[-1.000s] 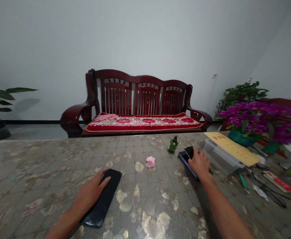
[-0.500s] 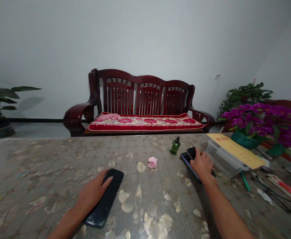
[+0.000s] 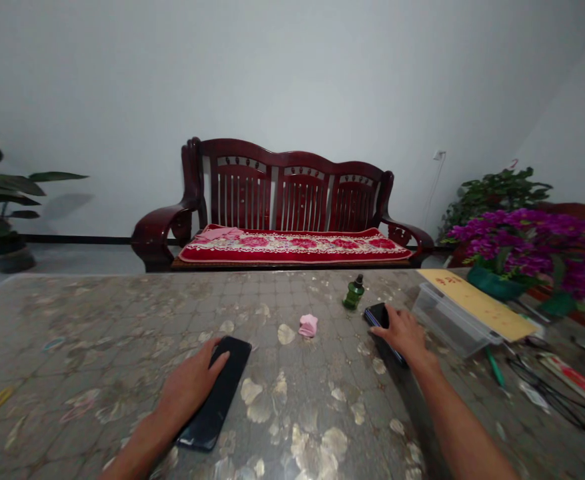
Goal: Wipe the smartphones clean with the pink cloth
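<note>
On the left of the tabletop lies a long black phone [image 3: 217, 393]. My left hand [image 3: 191, 379] holds its left edge, with the thumb resting on the upper face. To the right, my right hand [image 3: 403, 333] grips a dark phone [image 3: 376, 315] from above, thumb on its left edge and fingers over the far side. This phone appears to lie flat on another one, whose bluish edge shows; my palm hides much of both. A small pink crumpled item [image 3: 308, 325] sits between the hands. Just beyond the right hand stands a green bottle [image 3: 354, 293] with a black top.
A clear plastic box [image 3: 447, 323] with a yellow envelope [image 3: 472, 300] on it stands right of my right hand. Farther right are a green pen [image 3: 495, 367], black cables [image 3: 552, 393] and purple flowers [image 3: 527, 237]. A wooden bench [image 3: 297, 200] stands behind the table.
The upper phone in my right hand was offset and raised over the lower one; it has come down in line with it. My left hand stays on its phone.
</note>
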A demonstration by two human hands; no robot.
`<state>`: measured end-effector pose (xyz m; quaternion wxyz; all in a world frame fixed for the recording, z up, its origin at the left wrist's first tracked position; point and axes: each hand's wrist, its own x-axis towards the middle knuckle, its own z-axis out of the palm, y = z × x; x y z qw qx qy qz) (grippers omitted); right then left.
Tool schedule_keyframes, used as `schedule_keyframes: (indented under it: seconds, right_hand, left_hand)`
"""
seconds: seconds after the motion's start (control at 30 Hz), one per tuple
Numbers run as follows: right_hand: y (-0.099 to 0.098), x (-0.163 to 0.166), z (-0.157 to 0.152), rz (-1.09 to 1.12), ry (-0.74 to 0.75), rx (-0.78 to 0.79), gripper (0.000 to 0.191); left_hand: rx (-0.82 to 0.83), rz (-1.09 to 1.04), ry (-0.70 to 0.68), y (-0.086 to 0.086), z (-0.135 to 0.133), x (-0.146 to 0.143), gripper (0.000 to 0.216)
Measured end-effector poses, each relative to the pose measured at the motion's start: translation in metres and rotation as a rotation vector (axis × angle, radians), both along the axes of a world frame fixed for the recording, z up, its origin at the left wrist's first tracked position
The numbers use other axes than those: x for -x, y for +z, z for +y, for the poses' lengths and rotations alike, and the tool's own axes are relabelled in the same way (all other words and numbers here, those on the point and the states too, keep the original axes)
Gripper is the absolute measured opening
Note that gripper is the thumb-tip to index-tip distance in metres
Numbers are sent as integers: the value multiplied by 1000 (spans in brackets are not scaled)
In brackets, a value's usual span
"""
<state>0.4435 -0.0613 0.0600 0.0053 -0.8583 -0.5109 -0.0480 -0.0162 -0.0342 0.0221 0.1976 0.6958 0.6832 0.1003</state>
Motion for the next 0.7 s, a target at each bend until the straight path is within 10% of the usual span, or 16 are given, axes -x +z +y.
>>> schedule_keyframes:
  seconds: [0.7]
  right_hand:
    - [5, -3, 12, 67, -72, -19, 80]
  left_hand:
    - [-51, -8, -15, 4, 0, -17, 43]
